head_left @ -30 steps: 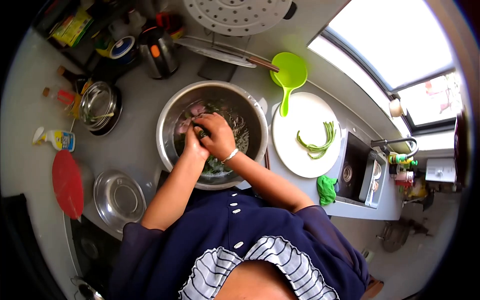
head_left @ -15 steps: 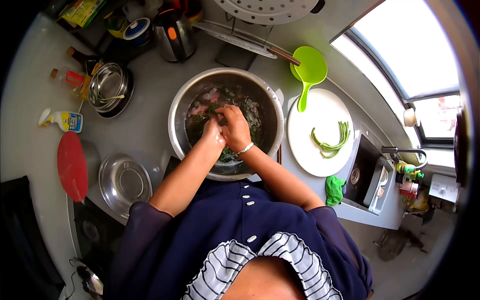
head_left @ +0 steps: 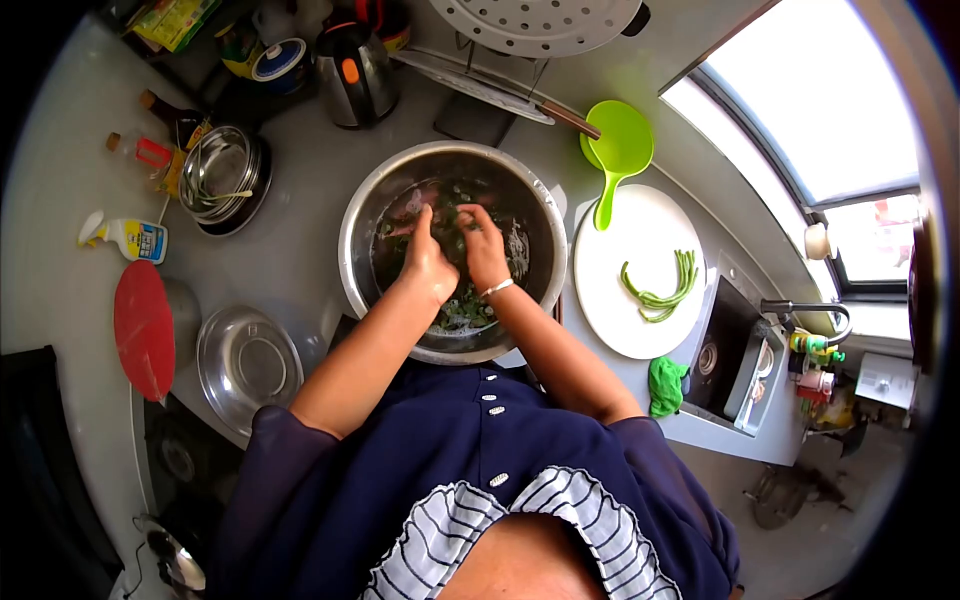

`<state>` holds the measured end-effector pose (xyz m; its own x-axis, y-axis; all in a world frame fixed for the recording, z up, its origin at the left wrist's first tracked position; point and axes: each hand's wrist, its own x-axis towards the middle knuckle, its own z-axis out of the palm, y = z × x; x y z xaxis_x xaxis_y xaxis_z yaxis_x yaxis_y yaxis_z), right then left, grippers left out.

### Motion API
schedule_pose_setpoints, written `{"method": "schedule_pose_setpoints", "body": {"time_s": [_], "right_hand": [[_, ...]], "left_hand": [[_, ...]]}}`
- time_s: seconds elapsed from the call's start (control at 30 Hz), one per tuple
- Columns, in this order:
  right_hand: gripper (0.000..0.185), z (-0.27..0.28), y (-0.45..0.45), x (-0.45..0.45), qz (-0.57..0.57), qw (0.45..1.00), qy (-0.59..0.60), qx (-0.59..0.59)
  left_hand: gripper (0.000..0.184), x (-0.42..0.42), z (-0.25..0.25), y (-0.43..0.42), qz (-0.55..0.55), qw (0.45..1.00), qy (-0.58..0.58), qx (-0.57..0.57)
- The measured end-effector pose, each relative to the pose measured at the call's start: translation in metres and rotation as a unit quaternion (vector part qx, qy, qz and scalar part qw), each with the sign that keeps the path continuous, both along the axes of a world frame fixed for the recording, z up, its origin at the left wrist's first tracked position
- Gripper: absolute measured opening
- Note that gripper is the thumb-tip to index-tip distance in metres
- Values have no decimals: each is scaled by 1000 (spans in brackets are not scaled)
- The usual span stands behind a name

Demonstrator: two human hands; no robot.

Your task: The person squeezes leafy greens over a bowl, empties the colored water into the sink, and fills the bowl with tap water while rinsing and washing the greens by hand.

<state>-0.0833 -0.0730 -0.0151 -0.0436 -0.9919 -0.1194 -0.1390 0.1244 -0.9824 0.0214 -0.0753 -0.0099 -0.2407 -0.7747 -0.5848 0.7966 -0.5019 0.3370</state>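
A wide steel basin [head_left: 362, 192] holds water and loose leafy greens [head_left: 465, 308]. Pinkish pieces [head_left: 408, 207] show near its far left side. Both hands are inside the basin, a little apart, with dark leaves between them. My left hand [head_left: 430, 262] has its thumb stretched up and away from the palm; its other fingers are partly hidden among the leaves. Over the greens, my right hand [head_left: 482, 245] has its fingers apart and loosely bent, the tips close to the leaves. Neither hand shows a clear grip on anything.
Right of the basin, a white oval board [head_left: 610, 300] carries green beans [head_left: 665, 300] and a lime-green ladle [head_left: 620, 145]. Beyond are a green cloth [head_left: 667, 386] and a sink [head_left: 722, 340]. On the left stand a steel bowl [head_left: 248, 365], stacked bowls [head_left: 225, 170] and a spray bottle [head_left: 138, 240]. A kettle [head_left: 355, 80] stands behind.
My hands were pressed together over the greens and have moved apart. My left thumb now points up, and the right hand sits slightly further right.
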Motion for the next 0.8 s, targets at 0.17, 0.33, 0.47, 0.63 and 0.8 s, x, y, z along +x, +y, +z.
{"method": "schedule_pose_setpoints", "body": {"time_s": [0.17,0.33,0.47,0.63,0.8], "right_hand": [[25,17,-20,-17,-140,852,-472,177],[41,53,-18,-37,35,790,-545,278],[48,87,-17,-14,34,865,-405,294],[52,53,-23,6,182,980,73,-38],[45,46,-23,10,180,909,353,-126]], "left_hand": [[57,21,63,5,-131,988,-39,-67],[65,29,24,0,-82,986,-143,-34],[56,28,24,-7,-70,997,37,10],[45,6,28,-1,-9,991,118,-59],[45,4,32,12,-21,989,141,-41]]}}
